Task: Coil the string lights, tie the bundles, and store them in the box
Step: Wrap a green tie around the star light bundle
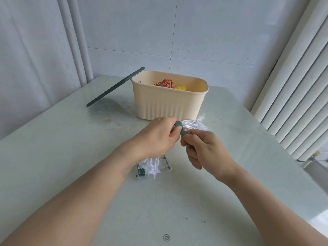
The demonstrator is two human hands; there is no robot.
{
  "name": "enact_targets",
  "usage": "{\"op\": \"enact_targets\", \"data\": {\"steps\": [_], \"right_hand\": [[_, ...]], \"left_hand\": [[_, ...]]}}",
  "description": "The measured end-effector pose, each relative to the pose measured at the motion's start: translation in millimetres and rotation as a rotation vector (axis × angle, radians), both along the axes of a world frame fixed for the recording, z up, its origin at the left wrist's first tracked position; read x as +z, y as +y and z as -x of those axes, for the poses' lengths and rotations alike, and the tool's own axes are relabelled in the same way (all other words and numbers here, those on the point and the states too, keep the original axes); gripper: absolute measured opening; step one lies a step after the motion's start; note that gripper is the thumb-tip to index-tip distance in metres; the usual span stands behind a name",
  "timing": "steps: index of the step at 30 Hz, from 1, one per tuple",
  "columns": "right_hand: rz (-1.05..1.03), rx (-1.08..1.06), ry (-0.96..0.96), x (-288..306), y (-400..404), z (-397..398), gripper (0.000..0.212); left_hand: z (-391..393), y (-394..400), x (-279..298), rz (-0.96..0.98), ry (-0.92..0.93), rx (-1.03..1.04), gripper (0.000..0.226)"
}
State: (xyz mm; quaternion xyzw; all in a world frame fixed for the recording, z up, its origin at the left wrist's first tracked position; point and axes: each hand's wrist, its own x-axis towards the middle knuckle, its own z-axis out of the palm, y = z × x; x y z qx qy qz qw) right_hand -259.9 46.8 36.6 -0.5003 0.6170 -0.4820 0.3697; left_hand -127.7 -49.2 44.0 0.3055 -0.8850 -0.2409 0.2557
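Observation:
My left hand [158, 134] grips a coiled bundle of white star string lights [194, 123] above the table, just in front of the beige ribbed box [168, 105]. A green tie [181, 129] wraps round the bundle's middle. My right hand [204, 150] pinches the tie's lower end between thumb and fingers. More white stars and the clear battery pack [152, 168] of the string hang below my left wrist, touching the table. Inside the box lie a red coiled wire bundle [164, 83] and something yellow [180, 88].
The box's dark green lid [113, 87] leans against its left rim, one edge on the pale table [71, 148]. A white ribbed radiator [298, 86] stands along the right side. Pipes and a tiled wall lie behind the table.

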Motion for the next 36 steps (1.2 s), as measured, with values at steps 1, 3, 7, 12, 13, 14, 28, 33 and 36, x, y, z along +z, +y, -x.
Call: {"op": "enact_targets", "data": {"steps": [1,3,7,12,13,14,28,33,36], "right_hand": [[0.000,-0.004,-0.024,0.1,0.2,-0.6,0.029],[0.013,-0.024,-0.045,0.6,0.5,-1.0,0.030],[0.049,-0.055,-0.023,0.5,1.1,0.3,0.032],[0.022,-0.033,-0.032,0.8,1.5,0.2,0.034],[0.009,-0.028,-0.024,1.4,2.0,-0.3,0.034],[-0.002,-0.023,-0.019,1.6,2.3,-1.3,0.034],[0.008,0.085,0.042,2.2,3.1,1.4,0.036],[0.027,0.118,0.095,1.1,3.8,6.8,0.036],[0.053,0.108,0.181,-0.8,4.9,7.5,0.032]], "left_hand": [[-0.1,0.2,0.3,0.003,0.006,-0.001,0.032],[-0.1,0.7,1.5,-0.010,0.032,-0.015,0.030],[-3.3,4.1,6.0,-0.124,0.056,-0.121,0.035],[-9.2,7.1,9.8,-0.194,-0.044,-0.188,0.034],[-10.2,7.3,10.0,-0.196,-0.070,-0.196,0.033],[-11.7,6.9,10.2,-0.200,-0.093,-0.201,0.032],[-14.2,6.2,10.9,-0.449,-0.113,-0.252,0.038],[-11.6,2.7,7.7,-0.388,0.002,-0.261,0.036],[-10.7,1.4,7.7,-0.332,0.043,-0.260,0.035]]}}
